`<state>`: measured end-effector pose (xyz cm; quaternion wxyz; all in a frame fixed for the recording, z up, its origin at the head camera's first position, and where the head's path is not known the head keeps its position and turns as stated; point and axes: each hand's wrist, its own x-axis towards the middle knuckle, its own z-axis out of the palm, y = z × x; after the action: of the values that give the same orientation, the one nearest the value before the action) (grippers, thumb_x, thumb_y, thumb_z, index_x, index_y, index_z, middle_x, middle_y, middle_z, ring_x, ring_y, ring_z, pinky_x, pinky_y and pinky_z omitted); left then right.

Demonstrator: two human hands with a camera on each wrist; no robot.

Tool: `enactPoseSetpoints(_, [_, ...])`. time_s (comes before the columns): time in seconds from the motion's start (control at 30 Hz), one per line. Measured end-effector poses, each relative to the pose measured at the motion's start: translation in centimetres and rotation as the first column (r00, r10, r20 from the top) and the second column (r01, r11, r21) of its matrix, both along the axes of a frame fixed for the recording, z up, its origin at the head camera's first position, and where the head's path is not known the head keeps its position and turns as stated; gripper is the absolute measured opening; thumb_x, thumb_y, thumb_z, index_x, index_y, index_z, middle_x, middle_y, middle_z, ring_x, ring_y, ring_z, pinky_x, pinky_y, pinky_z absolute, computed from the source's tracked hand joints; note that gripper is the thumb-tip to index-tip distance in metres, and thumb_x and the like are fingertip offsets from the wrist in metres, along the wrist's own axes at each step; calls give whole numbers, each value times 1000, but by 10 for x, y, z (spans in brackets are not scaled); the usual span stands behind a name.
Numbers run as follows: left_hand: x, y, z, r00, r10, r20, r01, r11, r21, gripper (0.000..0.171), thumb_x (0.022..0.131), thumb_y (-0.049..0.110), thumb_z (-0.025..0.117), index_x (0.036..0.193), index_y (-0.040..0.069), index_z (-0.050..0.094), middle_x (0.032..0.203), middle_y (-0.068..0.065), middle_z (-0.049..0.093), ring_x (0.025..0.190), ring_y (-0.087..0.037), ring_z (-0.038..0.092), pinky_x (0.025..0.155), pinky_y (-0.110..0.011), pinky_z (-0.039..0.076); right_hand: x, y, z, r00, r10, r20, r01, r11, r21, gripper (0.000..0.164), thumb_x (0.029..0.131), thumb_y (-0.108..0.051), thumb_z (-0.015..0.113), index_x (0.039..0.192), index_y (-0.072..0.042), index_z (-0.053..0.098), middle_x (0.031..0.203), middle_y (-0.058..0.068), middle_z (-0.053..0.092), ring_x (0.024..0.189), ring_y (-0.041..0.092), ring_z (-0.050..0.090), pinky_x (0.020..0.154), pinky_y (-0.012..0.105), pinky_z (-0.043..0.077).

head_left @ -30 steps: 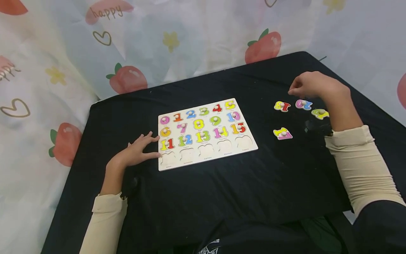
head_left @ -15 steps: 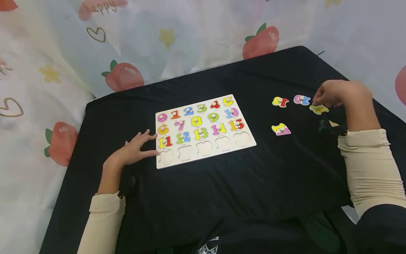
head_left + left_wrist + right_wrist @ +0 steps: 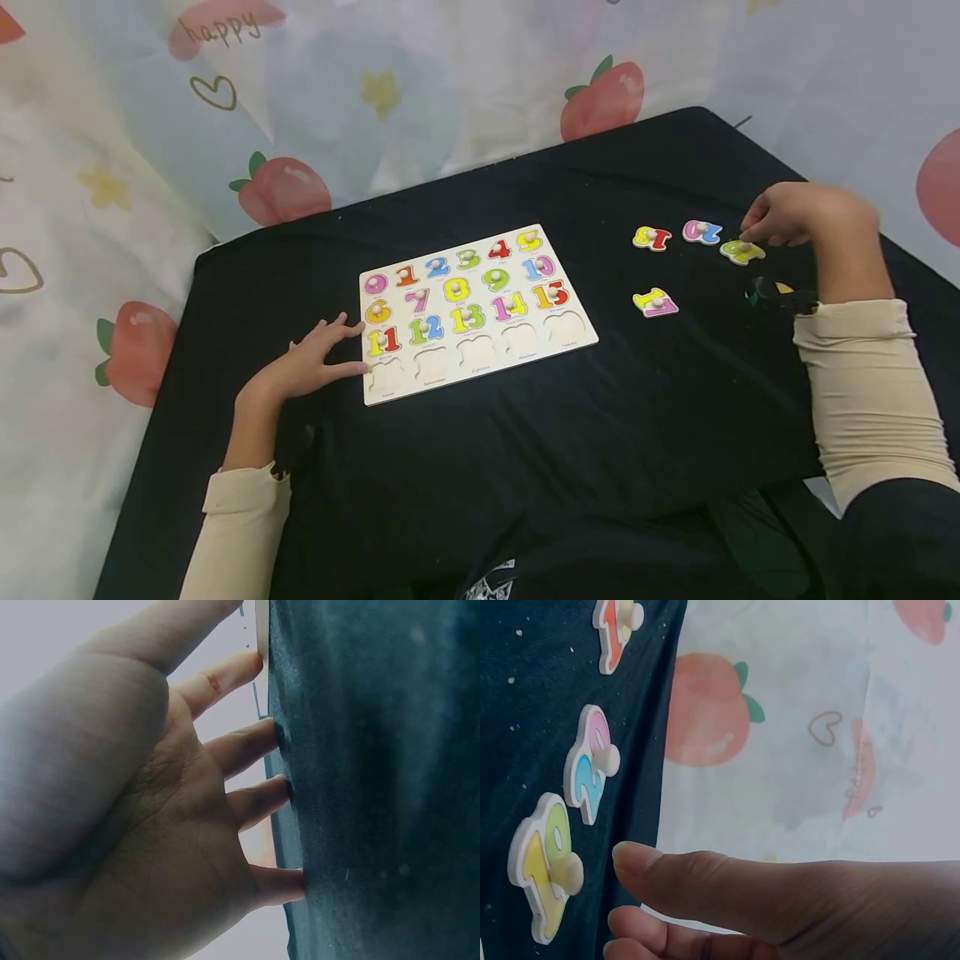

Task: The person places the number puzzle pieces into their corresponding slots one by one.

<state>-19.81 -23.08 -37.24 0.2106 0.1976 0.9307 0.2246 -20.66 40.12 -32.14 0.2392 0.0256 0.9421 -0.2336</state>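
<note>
My left hand (image 3: 318,362) lies with spread fingers against the left edge of a wooden number puzzle board (image 3: 465,387); index and thumb tips touch its edge, and the left wrist view shows the open palm (image 3: 150,802). On the right, my right hand (image 3: 806,218) is beside a green and yellow 19 piece (image 3: 742,252). In the right wrist view, the thumb (image 3: 679,874) points toward this piece's wooden knob (image 3: 566,874), with a gap between them, and the other fingers are bent underneath, partly out of frame.
A pink and blue 20 piece (image 3: 702,232), a yellow and red 18 piece (image 3: 652,238) and a 17 piece (image 3: 656,303) lie on the black tablecloth (image 3: 600,450). A yellow bit (image 3: 784,288) shows beside my right wrist. The board's front row has bare recesses.
My right hand has moved rightward from above the 20 piece to the 19 piece, then slightly away from it. The pieces and my left hand have stayed put; the head view has shifted slightly.
</note>
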Motion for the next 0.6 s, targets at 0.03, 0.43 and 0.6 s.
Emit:
enactPoseSetpoints(0.03, [0,0,0,1000,0,-2,0,1000,-3,81,85,47,65,147,7,32,155,-18,9,139,-41,-3,96,-74,-1,0,-1,-1,1000,-1,-2,1,1000,-2,30,92,-14,57,105,13,54,87,14,57,80,28,51,69,44,49])
enactPoseSetpoints(0.43, [-1,-2,5,1000,-2,-11,2,1000,-21,82,84,48,65,146,8,32,155,-18,10,139,-41,-2,95,-75,1,2,4,-3,999,-14,32,14,1000,-13,31,92,-15,58,104,13,54,89,16,56,83,32,51,70,44,49])
enactPoseSetpoints(0.6, [1,-4,2,1000,-2,-11,2,1000,-14,81,84,48,65,146,8,32,155,-18,10,140,-41,-2,96,-74,0,-1,1,-8,999,-5,54,7,999,-38,26,92,-11,58,102,13,54,83,12,55,77,26,50,68,40,49])
